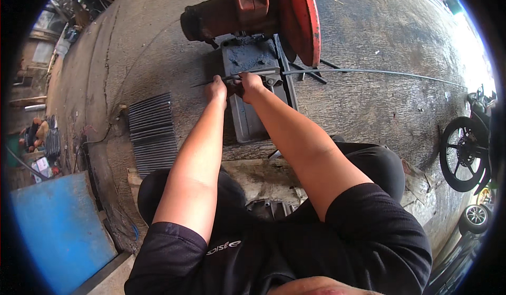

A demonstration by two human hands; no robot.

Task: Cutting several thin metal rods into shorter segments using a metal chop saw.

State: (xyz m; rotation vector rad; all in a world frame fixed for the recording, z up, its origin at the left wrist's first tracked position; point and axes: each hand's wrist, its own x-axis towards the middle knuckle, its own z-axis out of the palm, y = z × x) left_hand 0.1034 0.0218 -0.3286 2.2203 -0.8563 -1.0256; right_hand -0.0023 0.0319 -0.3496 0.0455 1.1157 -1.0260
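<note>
A cut-off saw with a red blade guard (304, 21) stands in front of me on a dusty grey metal base (247, 118). One long thin metal rod (369, 72) lies across the base, through the clamp (270, 78), and stretches far to the right. At the left edge of the base, my left hand (216, 90) is closed around the rod near its left end. Close beside it, my right hand (251, 85) is closed over the base, left of the clamp. Its fingertips are partly hidden, so what they grip is unclear.
A row of cut dark rods (153, 131) lies on the floor to the left. Short dark bars (314, 74) rest behind the base. A blue panel (60, 226) is at the lower left. To the right stands a motorbike wheel (464, 154).
</note>
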